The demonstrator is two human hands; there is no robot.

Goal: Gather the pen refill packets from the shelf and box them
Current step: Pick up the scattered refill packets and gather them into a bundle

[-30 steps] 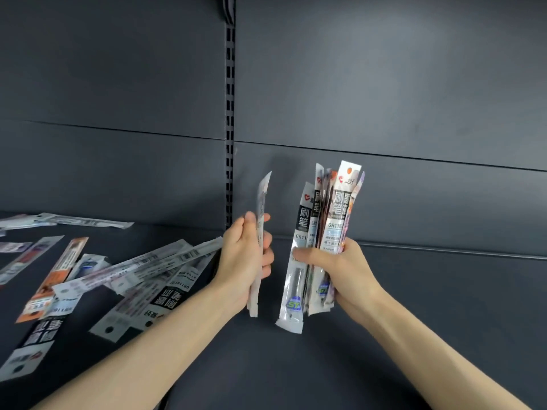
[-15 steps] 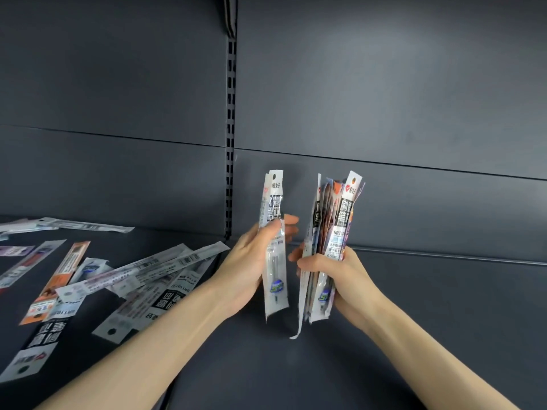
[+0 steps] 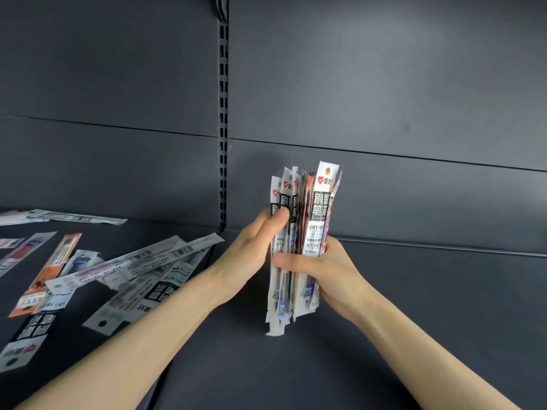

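An upright bundle of several pen refill packets (image 3: 319, 208) stands in the middle of the dark shelf (image 3: 414, 306). My right hand (image 3: 328, 270) grips the bundle round its middle, thumb across the front. My left hand (image 3: 254, 247) presses against the bundle's left side, its fingers lying over the leftmost packet. Several more loose refill packets (image 3: 142, 267) lie scattered flat on the shelf to the left, white, black and orange ones among them.
A slotted metal upright (image 3: 223, 113) runs down the grey back panel (image 3: 384, 84) just left of the bundle. More packets (image 3: 59, 217) lie at the far back left. No box is in view.
My left hand carried a single packet rightward and laid it against the bundle; that packet now stands with the others in my right hand's grip.
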